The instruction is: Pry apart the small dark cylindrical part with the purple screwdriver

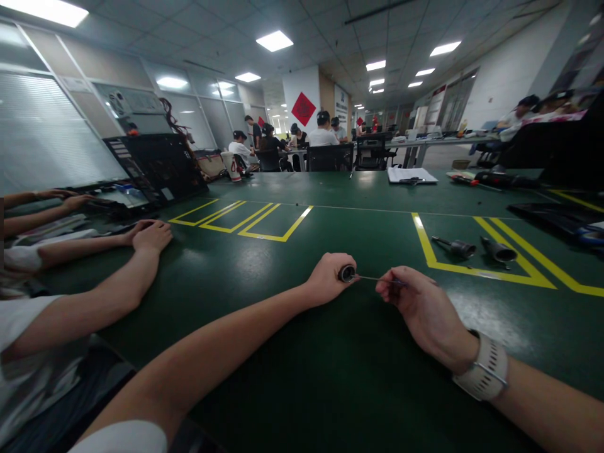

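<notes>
Over the green table point(212, 270), my left hand point(328, 279) is wrapped round a dark round part point(346, 273) with a hollow end facing me. My right hand point(418, 302), with a pale watch on its wrist, pinches a thin metal tool point(372, 278). The tool's tip reaches the rim of the round part; whether it is inside cannot be made out. To the right, two dark metal parts lie within yellow tape: one with a shaft point(455, 248) and a hollow, tapered one point(499, 250).
Yellow tape outlines point(285, 238) mark the table's far left. Other people's forearms point(136, 270) rest along the left edge. Open papers point(412, 175), a screwdriver point(467, 180) and a black tray point(552, 217) lie farther back. A black case point(155, 167) and a cup point(231, 167) stand at the back left.
</notes>
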`<state>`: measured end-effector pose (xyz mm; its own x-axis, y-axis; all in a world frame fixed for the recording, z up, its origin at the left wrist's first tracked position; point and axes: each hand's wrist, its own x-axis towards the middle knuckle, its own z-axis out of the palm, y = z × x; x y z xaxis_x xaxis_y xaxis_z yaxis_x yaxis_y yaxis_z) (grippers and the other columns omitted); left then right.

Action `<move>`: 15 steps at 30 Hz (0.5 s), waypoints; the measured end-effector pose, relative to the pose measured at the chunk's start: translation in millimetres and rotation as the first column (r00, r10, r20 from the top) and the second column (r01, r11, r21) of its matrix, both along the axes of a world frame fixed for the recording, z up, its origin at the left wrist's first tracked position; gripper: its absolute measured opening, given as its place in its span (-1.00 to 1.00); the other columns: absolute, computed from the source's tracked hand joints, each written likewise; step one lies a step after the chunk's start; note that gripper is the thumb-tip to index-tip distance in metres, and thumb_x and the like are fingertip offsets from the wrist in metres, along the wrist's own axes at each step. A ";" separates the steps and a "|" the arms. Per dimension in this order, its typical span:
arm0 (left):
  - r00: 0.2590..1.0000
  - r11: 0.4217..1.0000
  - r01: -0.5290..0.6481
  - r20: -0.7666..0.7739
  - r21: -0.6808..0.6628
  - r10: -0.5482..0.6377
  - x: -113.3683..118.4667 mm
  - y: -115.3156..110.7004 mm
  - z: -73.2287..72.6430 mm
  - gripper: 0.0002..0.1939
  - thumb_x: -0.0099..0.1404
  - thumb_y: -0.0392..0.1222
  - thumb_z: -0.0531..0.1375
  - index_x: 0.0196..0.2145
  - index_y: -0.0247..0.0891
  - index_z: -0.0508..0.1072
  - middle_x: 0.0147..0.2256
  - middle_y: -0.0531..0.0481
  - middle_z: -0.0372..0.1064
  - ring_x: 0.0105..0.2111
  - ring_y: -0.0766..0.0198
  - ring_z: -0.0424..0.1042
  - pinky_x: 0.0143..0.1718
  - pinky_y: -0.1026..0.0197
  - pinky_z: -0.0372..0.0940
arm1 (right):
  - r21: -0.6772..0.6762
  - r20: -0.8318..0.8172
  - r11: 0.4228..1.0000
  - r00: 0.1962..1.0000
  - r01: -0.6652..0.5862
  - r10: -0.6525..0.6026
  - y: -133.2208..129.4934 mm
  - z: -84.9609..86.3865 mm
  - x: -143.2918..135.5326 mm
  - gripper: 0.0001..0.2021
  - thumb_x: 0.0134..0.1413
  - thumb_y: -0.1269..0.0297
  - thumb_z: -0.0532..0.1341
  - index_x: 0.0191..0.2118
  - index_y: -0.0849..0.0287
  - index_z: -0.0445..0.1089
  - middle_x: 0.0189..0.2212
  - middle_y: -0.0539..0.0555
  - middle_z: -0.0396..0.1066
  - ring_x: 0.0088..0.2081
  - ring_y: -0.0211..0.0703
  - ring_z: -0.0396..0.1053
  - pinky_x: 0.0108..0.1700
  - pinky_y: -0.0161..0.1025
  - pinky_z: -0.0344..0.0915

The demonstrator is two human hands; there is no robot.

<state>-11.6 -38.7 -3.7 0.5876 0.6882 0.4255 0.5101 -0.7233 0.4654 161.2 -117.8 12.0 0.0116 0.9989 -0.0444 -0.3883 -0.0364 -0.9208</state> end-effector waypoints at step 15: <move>0.967 0.985 0.059 -0.254 0.161 -0.016 1.5 -5.5 3.2 -0.95 0.16 -0.27 0.14 -0.44 -0.28 0.33 -0.46 0.04 0.30 -0.40 0.29 0.26 -0.33 0.23 0.03 | 0.206 0.488 0.975 0.873 -0.080 -0.031 -7.5 5.3 -1.8 -0.77 0.03 0.17 0.15 -0.52 0.15 0.40 -0.52 0.03 0.39 -0.39 -0.12 0.32 -0.29 -0.15 0.21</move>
